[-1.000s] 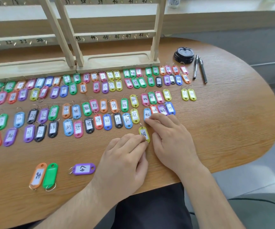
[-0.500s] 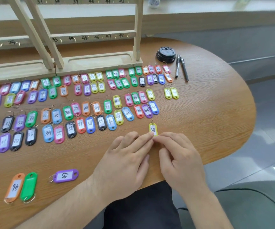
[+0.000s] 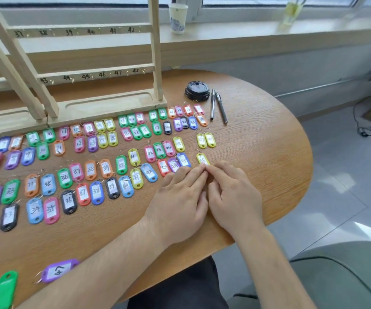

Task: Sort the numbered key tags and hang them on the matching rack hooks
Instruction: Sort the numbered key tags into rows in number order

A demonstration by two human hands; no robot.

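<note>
Pressing the yellow tag 48 [image 3: 202,158] flat on the table [image 3: 258,152] with left hand [image 3: 180,204] and right hand [image 3: 233,197], nearly straight fingers [image 3: 200,170] touching its near end, gripping nothing. Probably nudging it into line below the yellow pair [image 3: 205,140] just beyond the fingertips, keeping like numbers together. Sorted rows [image 3: 91,170] left of the fingers. Rack [image 3: 155,63] farther beyond, hanging seemingly not yet begun.
</note>
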